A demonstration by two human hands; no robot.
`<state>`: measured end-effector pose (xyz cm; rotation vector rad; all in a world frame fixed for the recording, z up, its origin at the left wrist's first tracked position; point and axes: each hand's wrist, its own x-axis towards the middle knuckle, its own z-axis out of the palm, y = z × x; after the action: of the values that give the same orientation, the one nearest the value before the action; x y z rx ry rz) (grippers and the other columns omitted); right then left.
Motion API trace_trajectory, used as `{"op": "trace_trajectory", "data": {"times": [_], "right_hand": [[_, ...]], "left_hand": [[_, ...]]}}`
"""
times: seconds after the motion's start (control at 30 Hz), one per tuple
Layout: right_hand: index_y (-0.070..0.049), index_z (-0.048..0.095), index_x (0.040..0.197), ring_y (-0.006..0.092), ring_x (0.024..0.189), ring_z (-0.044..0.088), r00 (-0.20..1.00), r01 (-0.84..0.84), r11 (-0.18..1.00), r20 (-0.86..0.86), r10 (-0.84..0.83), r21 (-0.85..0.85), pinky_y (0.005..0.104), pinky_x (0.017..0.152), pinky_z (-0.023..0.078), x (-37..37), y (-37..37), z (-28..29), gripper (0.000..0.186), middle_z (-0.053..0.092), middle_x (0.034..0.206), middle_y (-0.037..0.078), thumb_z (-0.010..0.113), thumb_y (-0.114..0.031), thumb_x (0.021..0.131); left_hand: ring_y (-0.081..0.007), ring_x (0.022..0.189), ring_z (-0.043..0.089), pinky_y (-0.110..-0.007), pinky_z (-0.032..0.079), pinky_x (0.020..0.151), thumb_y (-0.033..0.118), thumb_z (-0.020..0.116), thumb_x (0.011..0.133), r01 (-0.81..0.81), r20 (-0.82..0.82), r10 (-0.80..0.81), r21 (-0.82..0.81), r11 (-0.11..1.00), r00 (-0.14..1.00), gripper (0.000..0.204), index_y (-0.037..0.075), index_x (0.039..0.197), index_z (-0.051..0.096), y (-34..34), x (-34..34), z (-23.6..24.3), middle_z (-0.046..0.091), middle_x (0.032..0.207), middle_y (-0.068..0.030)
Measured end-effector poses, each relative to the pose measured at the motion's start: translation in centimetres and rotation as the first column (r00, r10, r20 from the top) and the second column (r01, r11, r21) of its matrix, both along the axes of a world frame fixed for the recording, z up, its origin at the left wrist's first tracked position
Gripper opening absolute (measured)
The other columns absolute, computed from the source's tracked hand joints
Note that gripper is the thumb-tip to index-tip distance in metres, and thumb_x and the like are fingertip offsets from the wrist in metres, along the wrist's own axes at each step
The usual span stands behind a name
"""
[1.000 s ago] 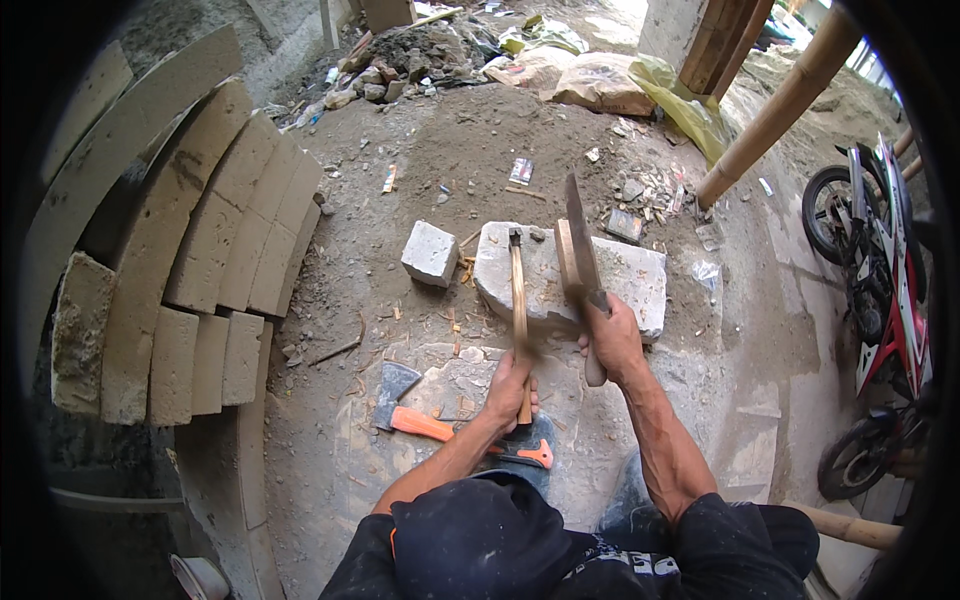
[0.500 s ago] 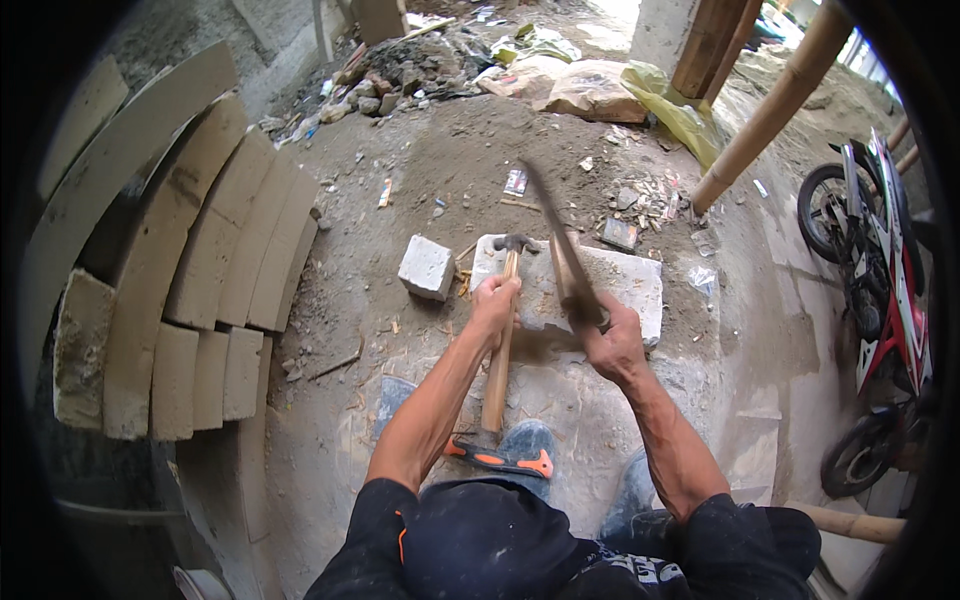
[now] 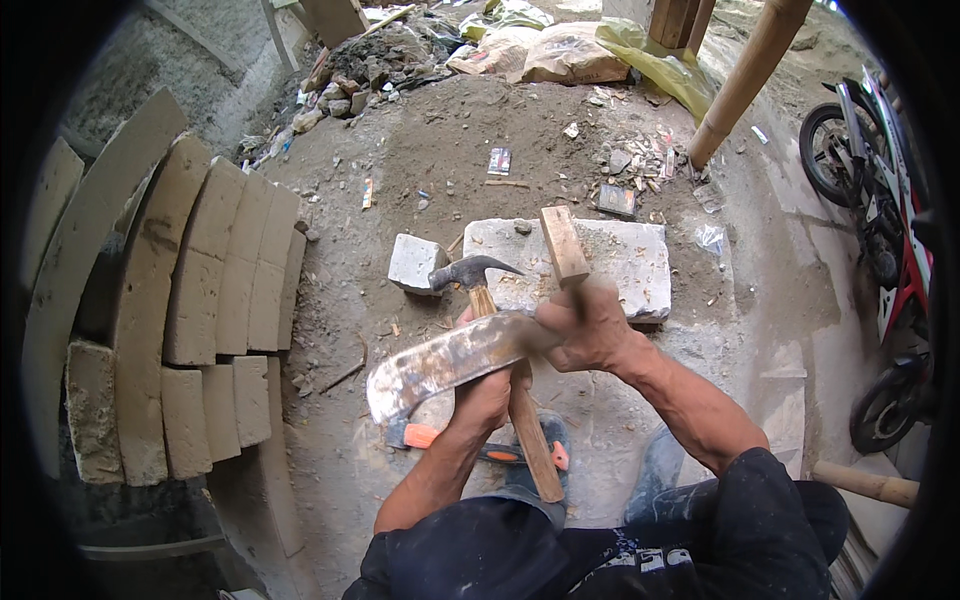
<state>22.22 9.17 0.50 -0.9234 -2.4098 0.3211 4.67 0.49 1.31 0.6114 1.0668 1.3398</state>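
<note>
My left hand (image 3: pixel 482 398) grips the pale wooden handle of a claw hammer (image 3: pixel 468 270), its dark head upright. My right hand (image 3: pixel 588 335) is closed on a broad, worn, rust-stained blade (image 3: pixel 420 370), which lies crosswise over the hammer handle and hides part of my left hand. Behind my right hand a short wooden block (image 3: pixel 562 240) rests on a pale concrete slab (image 3: pixel 635 265), beside a smaller concrete cube (image 3: pixel 410 258). An axe with an orange-and-black handle (image 3: pixel 420 436) lies below, partly hidden, by my boots (image 3: pixel 660 470).
Stacked beige blocks (image 3: pixel 190 260) line the left. Rubble (image 3: pixel 355 80), sacks (image 3: pixel 570 55) and yellow plastic (image 3: pixel 660 75) lie at the back. A bamboo pole (image 3: pixel 750 80) rises at right, near a red-and-white motorbike (image 3: pixel 890 250). Litter and chips are scattered on the dirt.
The blade has swung from pointing away from me to lying crosswise toward the left. The hammer head has come up nearer me, off the slab, and my left hand is lower.
</note>
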Motion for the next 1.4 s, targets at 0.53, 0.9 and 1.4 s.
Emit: {"op": "trace_trajectory", "data": {"times": [0.53, 0.9, 1.4], "right_hand": [[-0.014, 0.063, 0.07, 0.0314, 0.058, 0.068, 0.998, 0.008, 0.994, 0.063, -0.001, -0.113, 0.0454, 0.052, 0.053, -0.6, 0.9, -1.0, 0.017, 0.065, 0.063, 0.009, 0.073, -0.028, 0.07], [-0.014, 0.064, 0.071, 0.0317, 0.057, 0.068, 0.996, -0.077, 0.993, 0.039, 0.081, -0.09, 0.0461, 0.053, 0.053, -1.3, 0.5, -1.2, 0.019, 0.064, 0.062, 0.01, 0.074, -0.028, 0.065], [-0.015, 0.065, 0.072, 0.0326, 0.059, 0.069, 0.98, -0.087, 0.987, 0.169, 0.11, -0.139, 0.0455, 0.053, 0.054, -1.6, 0.6, -0.3, 0.018, 0.066, 0.064, 0.009, 0.072, -0.031, 0.067]], "left_hand": [[-0.0144, 0.065, 0.057, -0.032, 0.049, 0.051, 0.007, 0.061, 0.104, 0.009, 0.158, 0.033, -0.253, 0.967, 0.987, 0.008, 0.007, 0.112, 0.061, -1.3, 0.4, 0.0, 0.056, 0.088, -0.004], [-0.0137, 0.067, 0.056, -0.031, 0.049, 0.052, 0.008, 0.061, 0.104, -0.023, 0.144, 0.059, -0.239, 0.971, 0.988, 0.012, 0.007, 0.116, 0.058, -1.8, 0.0, 0.1, 0.057, 0.09, -0.0045], [-0.0123, 0.069, 0.056, -0.031, 0.048, 0.054, 0.01, 0.062, 0.103, 0.049, 0.243, 0.037, -0.34, 0.939, 0.969, 0.012, 0.009, 0.115, 0.059, -2.6, -0.2, 0.2, 0.055, 0.09, -0.0022]]}}
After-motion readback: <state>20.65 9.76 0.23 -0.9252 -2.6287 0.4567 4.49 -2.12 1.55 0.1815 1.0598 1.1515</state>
